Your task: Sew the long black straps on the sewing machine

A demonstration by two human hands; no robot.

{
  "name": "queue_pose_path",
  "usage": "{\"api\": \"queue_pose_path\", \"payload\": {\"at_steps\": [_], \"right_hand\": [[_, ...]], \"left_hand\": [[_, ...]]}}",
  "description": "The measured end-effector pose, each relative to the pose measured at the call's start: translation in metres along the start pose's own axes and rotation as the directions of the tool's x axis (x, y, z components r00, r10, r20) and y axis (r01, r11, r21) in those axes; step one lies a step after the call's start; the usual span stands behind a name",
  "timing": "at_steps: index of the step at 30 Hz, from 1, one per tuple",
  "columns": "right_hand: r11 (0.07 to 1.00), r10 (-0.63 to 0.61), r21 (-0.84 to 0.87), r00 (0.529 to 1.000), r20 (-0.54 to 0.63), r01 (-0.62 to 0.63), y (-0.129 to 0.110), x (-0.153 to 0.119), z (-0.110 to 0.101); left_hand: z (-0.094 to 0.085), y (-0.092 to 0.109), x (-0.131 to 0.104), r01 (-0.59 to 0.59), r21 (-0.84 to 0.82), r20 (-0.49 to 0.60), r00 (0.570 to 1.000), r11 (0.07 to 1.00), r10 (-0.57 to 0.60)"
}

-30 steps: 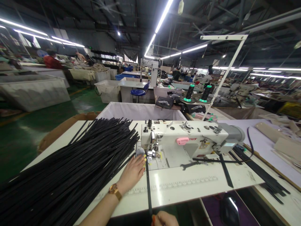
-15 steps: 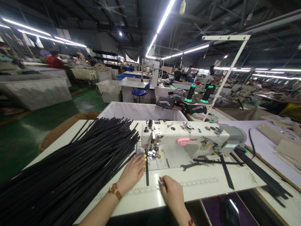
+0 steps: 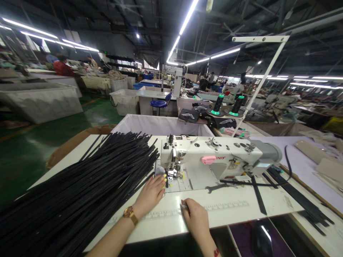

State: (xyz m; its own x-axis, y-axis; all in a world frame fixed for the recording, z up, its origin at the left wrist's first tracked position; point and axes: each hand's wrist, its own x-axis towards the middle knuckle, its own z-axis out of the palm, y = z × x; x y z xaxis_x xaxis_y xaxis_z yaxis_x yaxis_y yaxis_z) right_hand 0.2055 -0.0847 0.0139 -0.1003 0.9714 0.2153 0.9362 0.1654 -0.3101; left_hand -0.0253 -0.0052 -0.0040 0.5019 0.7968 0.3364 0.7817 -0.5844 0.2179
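Observation:
My left hand point(image 3: 150, 194) lies flat with its fingers stretched out beside the presser foot point(image 3: 174, 173) of a white sewing machine point(image 3: 193, 153). Its fingertips are next to a short end of black strip point(image 3: 167, 182) that sticks out from under the foot. Whether they press on the strip is hard to tell. On the table's front part rests my right hand point(image 3: 197, 217), fingers curled closed around something small and greyish, mostly hidden. Left of the machine lies a large heap of long black strips point(image 3: 88, 185).
A wrench point(image 3: 216, 187) and a ruler marking point(image 3: 227, 205) lie before the machine. More black strips point(image 3: 292, 189) are at the right. Behind stand a pale bin point(image 3: 160, 125) and two black thread cones point(image 3: 217, 104). A phone point(image 3: 262, 237) sits below the table edge.
The black strip has moved away from me under the presser foot, so much less of it sticks out. Both hands stay almost in place.

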Motion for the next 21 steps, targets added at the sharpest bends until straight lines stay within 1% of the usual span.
{"api": "queue_pose_path", "payload": {"at_steps": [5, 18, 21], "right_hand": [[1.0, -0.006, -0.008, 1.0, -0.022, 0.005, 0.0014, -0.0007, 0.0018], [0.999, -0.003, -0.042, 1.0, -0.009, 0.003, -0.0013, 0.0004, 0.0006], [0.998, 0.003, -0.057, 1.0, -0.002, -0.003, -0.0016, 0.0006, 0.0002]], "left_hand": [[0.0013, -0.0008, 0.0006, 0.004, -0.014, -0.003, 1.0, 1.0, -0.004], [0.0017, 0.001, 0.0008, 0.001, -0.011, 0.001, 1.0, 1.0, -0.001], [-0.0016, -0.0018, 0.0028, -0.013, -0.026, 0.008, 1.0, 1.0, 0.013]]}}
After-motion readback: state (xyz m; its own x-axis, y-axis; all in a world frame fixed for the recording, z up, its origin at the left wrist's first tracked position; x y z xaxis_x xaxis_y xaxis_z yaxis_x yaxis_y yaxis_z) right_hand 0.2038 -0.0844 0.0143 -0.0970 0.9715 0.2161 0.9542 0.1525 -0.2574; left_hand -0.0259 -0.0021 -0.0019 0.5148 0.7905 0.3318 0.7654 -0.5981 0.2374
